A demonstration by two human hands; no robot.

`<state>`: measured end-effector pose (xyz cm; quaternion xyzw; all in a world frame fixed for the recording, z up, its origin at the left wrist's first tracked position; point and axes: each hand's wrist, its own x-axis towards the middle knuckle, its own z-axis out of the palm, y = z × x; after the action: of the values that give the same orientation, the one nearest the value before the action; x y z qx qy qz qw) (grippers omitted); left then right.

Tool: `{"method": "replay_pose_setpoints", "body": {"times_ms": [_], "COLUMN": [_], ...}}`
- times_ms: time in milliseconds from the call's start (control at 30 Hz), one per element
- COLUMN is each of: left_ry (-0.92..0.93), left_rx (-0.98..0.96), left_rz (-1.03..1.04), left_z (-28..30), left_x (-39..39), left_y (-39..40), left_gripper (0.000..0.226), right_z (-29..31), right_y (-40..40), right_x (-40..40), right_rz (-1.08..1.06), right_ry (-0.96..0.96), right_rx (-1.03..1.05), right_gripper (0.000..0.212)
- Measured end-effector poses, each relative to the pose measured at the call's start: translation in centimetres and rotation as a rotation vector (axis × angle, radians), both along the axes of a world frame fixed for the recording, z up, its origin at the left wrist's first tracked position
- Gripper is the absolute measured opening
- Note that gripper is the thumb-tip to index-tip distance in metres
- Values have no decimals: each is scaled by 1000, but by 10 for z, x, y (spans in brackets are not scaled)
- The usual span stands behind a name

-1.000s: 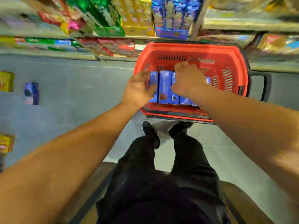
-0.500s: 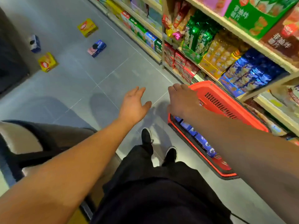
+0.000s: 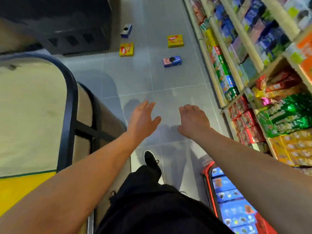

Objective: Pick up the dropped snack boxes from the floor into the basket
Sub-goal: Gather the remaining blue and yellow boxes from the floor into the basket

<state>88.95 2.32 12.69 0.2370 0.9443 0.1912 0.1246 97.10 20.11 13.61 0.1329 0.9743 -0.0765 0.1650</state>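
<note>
Hands: both are held out over the grey tiled floor (image 3: pixel 168 78), empty and touching nothing. The left hand (image 3: pixel 142 119) has its fingers straight and slightly spread, thumb angled out to the right. The right hand (image 3: pixel 194 120) is seen from the back, with its fingers bent downward in a loose curl and its thumb pointing left; nothing sits between them.

Snack boxes on the floor: four lie ahead of the hands, well apart from them.
- A blue and pink box (image 3: pixel 172 61) lies flat, nearest to the hands.
- A yellow box (image 3: pixel 175 41) lies beyond it, closer to the shelving.
- A second yellow box (image 3: pixel 126 49) lies to the left, near a dark unit (image 3: pixel 70 31).
- A blue and white box (image 3: pixel 126 30) lies farthest away, just beside that dark unit.

Basket: the red basket (image 3: pixel 206 168) stands on the floor at the lower right, partly hidden under the right forearm. Blue boxes (image 3: pixel 233 196) lie packed side by side inside it.

Surroundings: wooden shelves (image 3: pixel 243 53) stocked with packaged goods run along the right side of the aisle. A cream-topped counter with a dark rim (image 3: pixel 69 98) occupies the left side. One black shoe (image 3: pixel 151 159) and dark trousers (image 3: pixel 152 208) of the person show at bottom centre, between the two forearms.
</note>
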Motion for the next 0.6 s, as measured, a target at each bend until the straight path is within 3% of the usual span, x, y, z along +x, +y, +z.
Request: {"method": "replay_pose_setpoints", "body": {"times_ms": [600], "left_ry": [-59], "left_rx": [18], "left_rz": [383], "left_z": [19], "left_x": [-287], "left_y": [-52], "left_gripper": [67], "right_z": [18], "right_y": [-28], "right_x": [-366], "right_rz": [392], "right_ry": [125], "right_rx": [27], "right_gripper": [68]}}
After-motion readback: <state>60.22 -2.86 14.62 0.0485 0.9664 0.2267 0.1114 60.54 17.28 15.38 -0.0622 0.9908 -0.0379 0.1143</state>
